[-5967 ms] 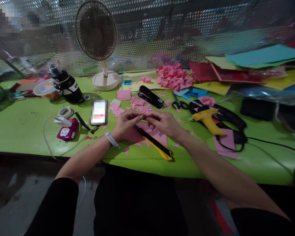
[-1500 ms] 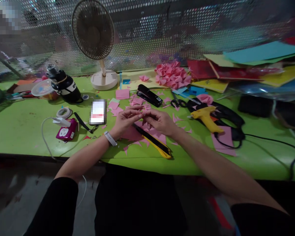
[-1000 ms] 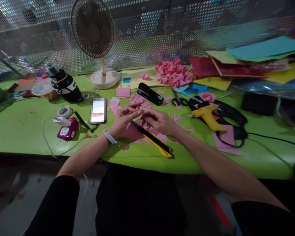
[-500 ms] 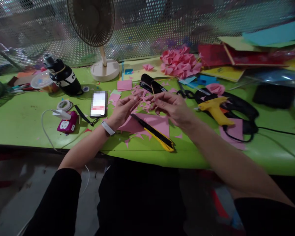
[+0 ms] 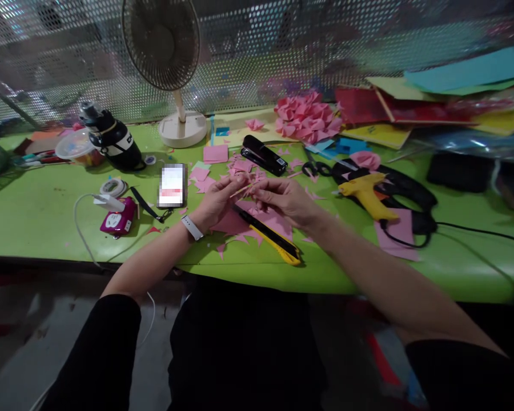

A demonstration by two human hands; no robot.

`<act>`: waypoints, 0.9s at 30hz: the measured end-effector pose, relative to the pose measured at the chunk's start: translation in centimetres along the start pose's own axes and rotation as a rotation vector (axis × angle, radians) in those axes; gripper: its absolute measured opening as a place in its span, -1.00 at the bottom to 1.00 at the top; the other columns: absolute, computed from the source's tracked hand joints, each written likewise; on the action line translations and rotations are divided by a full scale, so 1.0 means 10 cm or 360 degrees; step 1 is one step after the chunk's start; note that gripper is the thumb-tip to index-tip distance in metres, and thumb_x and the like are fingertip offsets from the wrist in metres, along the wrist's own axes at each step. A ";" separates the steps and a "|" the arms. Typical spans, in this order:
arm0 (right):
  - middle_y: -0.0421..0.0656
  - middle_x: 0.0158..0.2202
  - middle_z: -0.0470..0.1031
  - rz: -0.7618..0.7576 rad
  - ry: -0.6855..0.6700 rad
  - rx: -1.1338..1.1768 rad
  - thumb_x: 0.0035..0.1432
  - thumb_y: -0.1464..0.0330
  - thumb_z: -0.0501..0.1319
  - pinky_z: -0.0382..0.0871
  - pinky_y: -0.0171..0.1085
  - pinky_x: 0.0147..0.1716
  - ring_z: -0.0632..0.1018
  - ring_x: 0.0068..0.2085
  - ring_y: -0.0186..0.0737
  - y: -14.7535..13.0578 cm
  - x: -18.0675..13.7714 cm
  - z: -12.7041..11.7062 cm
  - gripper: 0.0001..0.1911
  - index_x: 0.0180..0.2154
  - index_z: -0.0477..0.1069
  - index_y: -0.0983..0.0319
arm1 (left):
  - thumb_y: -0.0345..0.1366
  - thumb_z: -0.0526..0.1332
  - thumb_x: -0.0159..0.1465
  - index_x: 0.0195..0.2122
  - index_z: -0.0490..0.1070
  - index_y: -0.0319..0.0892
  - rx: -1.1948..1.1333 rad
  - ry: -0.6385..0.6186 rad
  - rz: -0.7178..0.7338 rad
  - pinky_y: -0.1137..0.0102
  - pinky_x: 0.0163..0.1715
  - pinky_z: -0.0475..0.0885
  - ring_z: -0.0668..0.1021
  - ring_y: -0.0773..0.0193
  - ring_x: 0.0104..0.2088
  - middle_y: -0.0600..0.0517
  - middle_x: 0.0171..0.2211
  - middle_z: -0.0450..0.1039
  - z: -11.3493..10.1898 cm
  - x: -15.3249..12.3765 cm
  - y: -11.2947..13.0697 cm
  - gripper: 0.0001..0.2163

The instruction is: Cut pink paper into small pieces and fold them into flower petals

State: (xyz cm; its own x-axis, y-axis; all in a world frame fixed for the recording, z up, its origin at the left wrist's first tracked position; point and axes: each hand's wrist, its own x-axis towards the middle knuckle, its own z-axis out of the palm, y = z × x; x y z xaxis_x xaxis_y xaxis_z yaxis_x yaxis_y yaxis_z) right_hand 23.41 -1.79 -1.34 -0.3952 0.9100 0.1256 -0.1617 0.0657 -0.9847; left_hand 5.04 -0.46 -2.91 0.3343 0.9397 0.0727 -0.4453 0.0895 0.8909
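My right hand (image 5: 282, 200) pinches a thin wooden stick (image 5: 240, 191) over the middle of the table. The stick slants down towards my left hand (image 5: 221, 198), which is close beside it with thumb and fingers pressed together. What lies in the left fingers, if anything, is too small to make out. Below both hands are pink paper sheets (image 5: 278, 224) and a yellow and black utility knife (image 5: 276, 242). Pink paper scraps (image 5: 240, 165) are scattered behind the fingers, next to a black stapler (image 5: 263, 155).
Scissors (image 5: 317, 168) and a yellow glue gun (image 5: 366, 194) lie to the right. Folded pink paper pieces (image 5: 308, 117) are heaped at the back. On the left are a phone (image 5: 172, 185), a purple plug adapter (image 5: 119, 220), a black bottle (image 5: 113, 140) and a fan (image 5: 182, 130).
My hands have come closer together. The stick, upright before, now lies slanted across towards my left fingers. The view has shifted slightly to the right.
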 end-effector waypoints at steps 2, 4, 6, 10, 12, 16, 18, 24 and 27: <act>-0.25 -0.52 0.48 -0.0084 0.0171 0.0006 -0.08 0.00 0.52 0.44 -0.29 -0.51 0.45 -0.54 -0.35 0.02 0.02 -0.03 -0.59 -0.35 0.57 0.16 | 0.04 0.47 0.12 -0.25 0.64 -0.07 -0.0013 0.0017 -0.0036 0.04 0.23 0.37 0.57 0.01 0.14 -0.04 -0.03 0.63 0.00 -0.01 0.01 -0.68; -0.26 -0.54 0.47 -0.0160 0.0347 -0.0028 -0.03 0.02 0.50 0.44 -0.28 -0.52 0.43 -0.55 -0.35 0.05 0.05 -0.06 -0.63 -0.34 0.57 0.15 | 0.06 0.44 0.15 -0.20 0.63 -0.08 0.0048 0.0023 -0.0089 0.06 0.18 0.41 0.60 0.03 0.09 -0.06 -0.03 0.63 0.02 -0.03 0.02 -0.66; -0.26 -0.55 0.47 -0.0187 0.0452 -0.0076 -0.01 0.04 0.50 0.44 -0.27 -0.53 0.43 -0.55 -0.34 0.06 0.07 -0.08 -0.66 -0.34 0.58 0.14 | 0.01 0.47 0.14 -0.17 0.63 -0.09 0.0151 0.0005 -0.0118 0.11 0.09 0.46 0.63 0.08 -0.01 -0.06 -0.06 0.63 0.06 -0.07 0.02 -0.66; -0.25 -0.53 0.51 -0.0202 0.0509 -0.0126 -0.03 0.04 0.51 0.51 -0.24 -0.48 0.47 -0.54 -0.32 0.06 0.09 -0.08 -0.69 -0.37 0.60 0.11 | -0.07 0.49 0.12 -0.11 0.59 -0.13 0.0262 -0.0030 -0.0100 0.24 -0.04 0.51 0.65 0.20 -0.12 -0.03 -0.10 0.63 0.13 -0.12 0.00 -0.63; -0.26 -0.54 0.50 -0.0210 0.0520 -0.0125 -0.04 0.05 0.51 0.53 -0.22 -0.46 0.48 -0.53 -0.31 0.06 0.09 -0.07 -0.69 -0.39 0.60 0.10 | -0.06 0.47 0.15 -0.12 0.58 -0.16 0.0285 -0.0005 -0.0105 0.29 -0.09 0.52 0.65 0.24 -0.15 -0.04 -0.12 0.63 0.15 -0.12 -0.02 -0.64; -0.25 -0.54 0.52 -0.0213 0.0556 -0.0134 -0.02 0.07 0.51 0.53 -0.21 -0.45 0.51 -0.52 -0.29 0.05 0.08 -0.07 -0.71 -0.37 0.60 0.10 | -0.10 0.46 0.17 -0.19 0.58 -0.19 0.0294 0.0057 -0.0117 0.33 -0.15 0.55 0.65 0.27 -0.19 -0.04 -0.18 0.63 0.14 -0.10 -0.01 -0.70; -0.24 -0.53 0.54 -0.0217 0.0566 -0.0156 -0.01 0.08 0.50 0.54 -0.20 -0.44 0.52 -0.52 -0.28 0.05 0.08 -0.08 -0.72 -0.36 0.60 0.10 | -0.12 0.45 0.19 -0.17 0.58 -0.20 0.0277 0.0075 -0.0108 0.34 -0.16 0.56 0.65 0.27 -0.19 -0.04 -0.20 0.64 0.13 -0.10 0.01 -0.71; -0.20 -0.41 0.63 -0.0277 0.0557 -0.0204 0.04 0.11 0.47 0.56 -0.18 -0.41 0.58 -0.46 -0.24 0.04 0.07 -0.04 -0.78 -0.34 0.63 0.09 | -0.13 0.46 0.18 -0.10 0.57 -0.18 0.0258 0.0085 -0.0116 0.35 -0.20 0.58 0.66 0.23 -0.16 -0.06 -0.16 0.64 0.16 -0.12 0.03 -0.67; -0.20 -0.41 0.63 -0.0289 0.0525 -0.0195 0.03 0.09 0.48 0.58 -0.16 -0.41 0.58 -0.47 -0.23 0.06 0.07 -0.01 -0.76 -0.34 0.64 0.08 | -0.11 0.46 0.16 -0.15 0.57 -0.20 0.0295 0.0034 -0.0083 0.38 -0.27 0.58 0.66 0.27 -0.24 -0.04 -0.23 0.64 0.15 -0.11 0.01 -0.67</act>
State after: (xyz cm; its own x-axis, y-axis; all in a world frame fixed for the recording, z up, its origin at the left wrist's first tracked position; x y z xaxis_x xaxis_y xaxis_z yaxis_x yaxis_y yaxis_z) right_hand 23.18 -1.08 -1.85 -0.0550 0.9605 0.2728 -0.0854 0.2677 -0.9597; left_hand 5.90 -1.95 -2.27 0.3341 0.9424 0.0165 -0.2668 0.0778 0.9606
